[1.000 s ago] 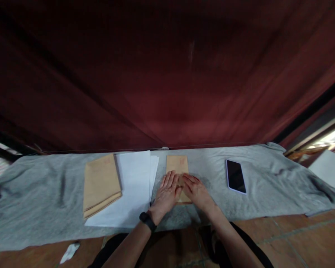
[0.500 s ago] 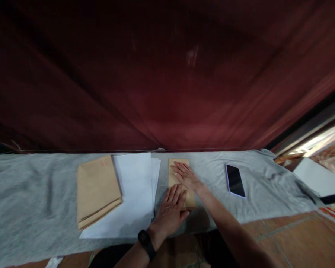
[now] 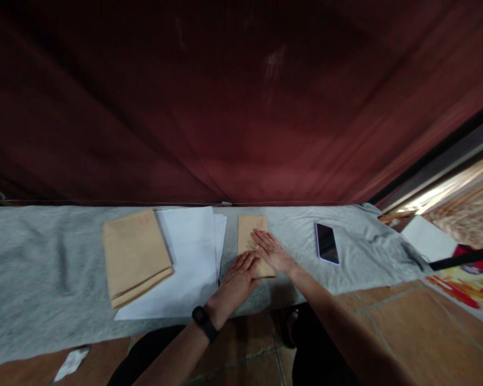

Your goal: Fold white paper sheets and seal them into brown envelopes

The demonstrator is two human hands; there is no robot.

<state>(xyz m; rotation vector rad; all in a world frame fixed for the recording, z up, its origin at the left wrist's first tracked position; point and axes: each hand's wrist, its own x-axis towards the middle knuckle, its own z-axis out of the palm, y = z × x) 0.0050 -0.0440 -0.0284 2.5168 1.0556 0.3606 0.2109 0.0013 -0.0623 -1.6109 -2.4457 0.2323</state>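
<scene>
A small tan envelope [image 3: 249,228] lies flat on the grey cloth [image 3: 44,268] in the middle. My left hand [image 3: 235,279], with a black watch on the wrist, rests flat on the envelope's near left corner, fingers stretched out. My right hand [image 3: 271,251] lies flat across the envelope's right half, fingers spread and pointing left. Neither hand holds anything.
A stack of white paper sheets [image 3: 187,257] lies left of the envelope, and a pile of larger tan envelopes [image 3: 134,254] beside it. A black phone [image 3: 327,242] lies to the right. A dark red curtain [image 3: 241,107] hangs behind. Crumpled white paper [image 3: 72,362] sits on the tiled floor.
My right hand slid up along the envelope away from me, then drew partly back toward the middle. My left hand stayed pressing the near end. The view shifted slightly.
</scene>
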